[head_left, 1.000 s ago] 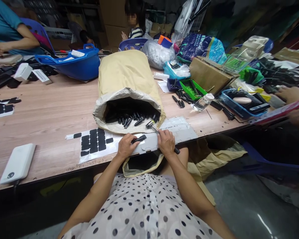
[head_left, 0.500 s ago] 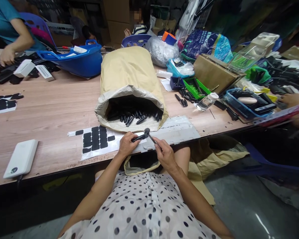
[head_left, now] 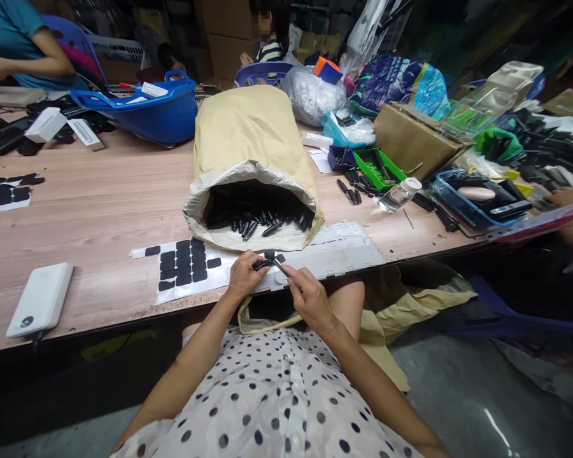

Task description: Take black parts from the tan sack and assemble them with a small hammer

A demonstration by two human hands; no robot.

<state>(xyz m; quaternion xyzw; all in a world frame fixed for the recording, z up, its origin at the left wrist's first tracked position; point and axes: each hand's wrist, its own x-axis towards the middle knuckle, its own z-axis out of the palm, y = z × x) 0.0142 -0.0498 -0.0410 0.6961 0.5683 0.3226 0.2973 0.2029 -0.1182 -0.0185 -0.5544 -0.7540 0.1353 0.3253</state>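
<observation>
My left hand (head_left: 244, 275) is closed on a small black plastic part (head_left: 263, 264) at the table's near edge. My right hand (head_left: 306, 296) grips a small hammer (head_left: 273, 257) whose metal head rests right at the black part. Both hands sit over a white backing sheet (head_left: 334, 249). Just behind them lies a tan paper sack (head_left: 248, 146) on its side, its mouth open toward me and filled with several black parts (head_left: 260, 224). A sheet of black adhesive pads (head_left: 184, 270) lies to the left of my left hand.
A white power bank (head_left: 41, 300) lies at the near left. A blue basin (head_left: 146, 113), green tray (head_left: 379, 169), clear bottle (head_left: 395, 194), cardboard box (head_left: 410, 143) and bags crowd the far side. Another person's arm (head_left: 23, 60) is at far left; another hand (head_left: 570, 197) at right.
My right hand has slid its grip up the hammer and brought the head down and left from the sack's mouth onto the black part held by my left hand.
</observation>
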